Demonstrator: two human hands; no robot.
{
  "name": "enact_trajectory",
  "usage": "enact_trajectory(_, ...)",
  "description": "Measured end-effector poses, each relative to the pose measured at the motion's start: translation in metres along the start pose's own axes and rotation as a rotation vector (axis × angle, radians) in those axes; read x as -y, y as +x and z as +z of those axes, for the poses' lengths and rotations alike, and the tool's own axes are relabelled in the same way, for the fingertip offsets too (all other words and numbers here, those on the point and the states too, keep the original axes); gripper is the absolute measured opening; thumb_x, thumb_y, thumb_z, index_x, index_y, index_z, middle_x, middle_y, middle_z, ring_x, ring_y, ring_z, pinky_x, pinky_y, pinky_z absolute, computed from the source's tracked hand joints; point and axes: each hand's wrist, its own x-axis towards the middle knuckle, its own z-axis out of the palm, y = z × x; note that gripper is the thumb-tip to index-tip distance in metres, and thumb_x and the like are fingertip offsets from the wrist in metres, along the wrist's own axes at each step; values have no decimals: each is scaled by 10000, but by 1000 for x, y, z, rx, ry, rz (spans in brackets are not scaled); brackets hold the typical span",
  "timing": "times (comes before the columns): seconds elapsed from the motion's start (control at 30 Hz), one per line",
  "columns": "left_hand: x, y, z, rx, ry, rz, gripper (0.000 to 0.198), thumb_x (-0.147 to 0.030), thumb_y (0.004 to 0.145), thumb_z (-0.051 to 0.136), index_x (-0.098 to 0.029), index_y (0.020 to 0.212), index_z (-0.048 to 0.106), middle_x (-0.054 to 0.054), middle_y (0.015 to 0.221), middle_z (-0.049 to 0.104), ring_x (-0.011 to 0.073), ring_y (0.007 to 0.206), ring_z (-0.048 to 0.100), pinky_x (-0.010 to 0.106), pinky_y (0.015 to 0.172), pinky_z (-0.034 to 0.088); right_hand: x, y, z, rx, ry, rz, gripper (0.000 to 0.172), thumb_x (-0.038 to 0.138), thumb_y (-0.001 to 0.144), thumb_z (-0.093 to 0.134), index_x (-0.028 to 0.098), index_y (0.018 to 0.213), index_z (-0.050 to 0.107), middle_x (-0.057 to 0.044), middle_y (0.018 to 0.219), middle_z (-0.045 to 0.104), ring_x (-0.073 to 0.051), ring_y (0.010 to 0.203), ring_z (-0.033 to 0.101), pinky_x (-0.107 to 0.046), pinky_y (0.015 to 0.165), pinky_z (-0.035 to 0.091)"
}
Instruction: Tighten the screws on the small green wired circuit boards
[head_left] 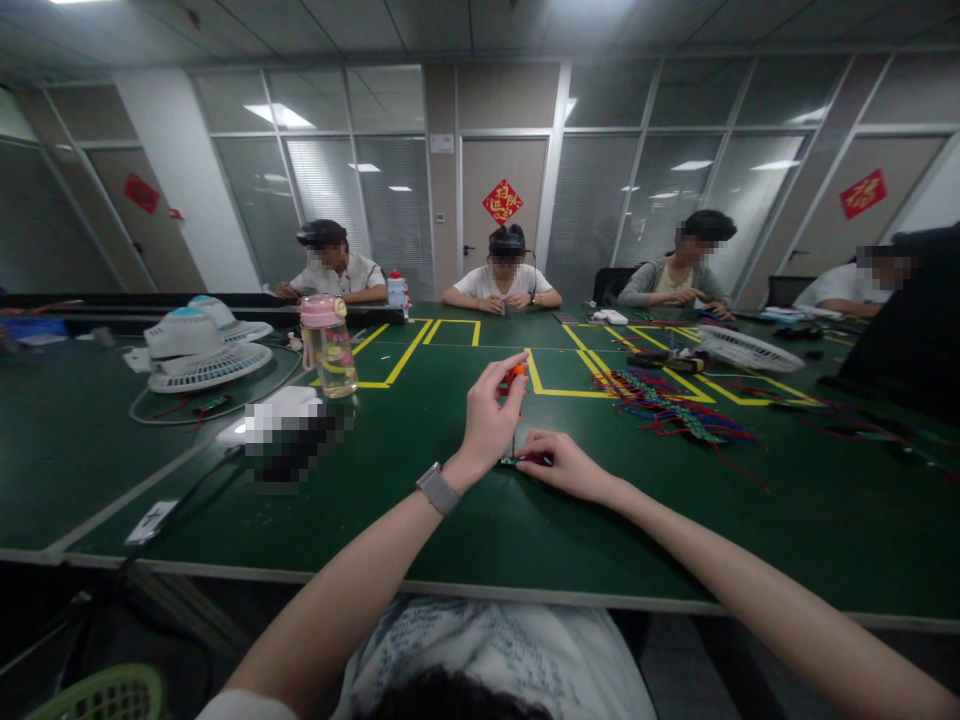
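Note:
My left hand is closed around the orange handle of a screwdriver, held upright with its thin shaft pointing down. Under the tip, a small green circuit board lies on the green table. My right hand is closed at the board's right edge, its fingertips pinching the board or the wires beside it. Dark and reddish wires show partly beneath the right fingers. Whether the screwdriver tip touches the board is too small to tell.
A pile of wired circuit boards lies to the right, near a white fan part. Leftward are a pink-lidded bottle, white fans and a white device with a cable. Several people sit across the table.

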Motion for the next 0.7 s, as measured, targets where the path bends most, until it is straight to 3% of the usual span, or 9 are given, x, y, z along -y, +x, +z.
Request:
enact_trajectory(0.2, -8, 2, -4, -80, 174, 33, 220, -241, 886, 567, -227, 1072, 685, 53, 1009, 547, 150, 932, 574, 257, 797, 496, -2, 0, 1, -30, -20, 18, 182, 258, 845, 632, 173, 948, 757, -32, 777, 596, -143, 666, 546, -253, 616, 418)
enact_trajectory(0.33, -2, 2, -2, -10, 38, 10, 322, -216, 955, 420, -231, 1220, 601, 67, 1103, 590, 145, 951, 602, 270, 810, 509, -3, 1, 2, -41, -39, 18, 175, 241, 840, 631, 164, 934, 755, -30, 760, 590, -144, 661, 546, -251, 607, 412)
enact_trajectory(0.4, 0, 1, -1, 0, 7, 2, 329, -225, 950, 441, -225, 1249, 576, 67, 1075, 617, 142, 907, 617, 265, 777, 516, -2, 1, 1, -40, -45, 17, 178, 246, 840, 629, 157, 931, 754, -33, 762, 591, -146, 658, 546, -255, 605, 413)
enact_trajectory(0.57, -5, 2, -2, -53, 158, 48, 238, -236, 859, 607, -229, 1085, 681, 40, 964, 573, 148, 905, 579, 260, 793, 494, -2, 0, 0, -33, -45, 10, 175, 246, 844, 624, 163, 928, 752, -32, 756, 591, -149, 659, 547, -259, 611, 424)
enact_trajectory(0.7, -2, 2, -1, 0, 70, 6, 324, -222, 929, 474, -238, 1224, 610, 59, 1059, 592, 138, 902, 599, 261, 787, 507, -4, 0, 1, -31, -38, 7, 176, 259, 846, 628, 167, 932, 751, -34, 769, 598, -149, 659, 550, -264, 619, 435)
